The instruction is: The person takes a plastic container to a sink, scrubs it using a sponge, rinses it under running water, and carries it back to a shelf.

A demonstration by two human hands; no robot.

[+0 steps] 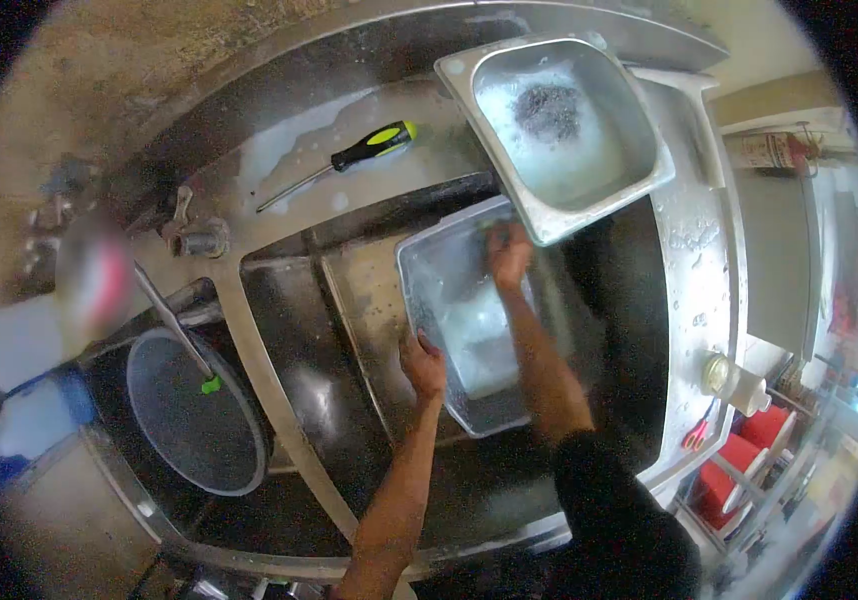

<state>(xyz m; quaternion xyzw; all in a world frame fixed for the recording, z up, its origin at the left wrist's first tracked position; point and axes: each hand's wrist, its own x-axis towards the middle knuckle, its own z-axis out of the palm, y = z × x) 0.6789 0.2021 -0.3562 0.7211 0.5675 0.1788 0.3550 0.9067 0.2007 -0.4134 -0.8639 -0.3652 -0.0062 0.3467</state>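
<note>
A clear plastic rectangular container [415, 300] is tilted in the sink basin, its inside wet and soapy. My left hand [424, 366] is closed around its left rim. Inside the container, near its far right end, my right hand [509, 254] is closed against the wall; whatever it holds, if anything, is hidden. Just beyond that hand, a metal food pan [655, 168] rests at the sink's back right corner. Sudsy water fills the pan, with a dark scouring pad [549, 110] in it.
A black and yellow-green screwdriver [374, 147] lies on the back ledge, right of a tap fitting [199, 239]. In the left basin stands a round grey tub [189, 420], under a green-tipped spout [177, 334]. Red-handled scissors [696, 434] and a jar [716, 374] sit on the right ledge.
</note>
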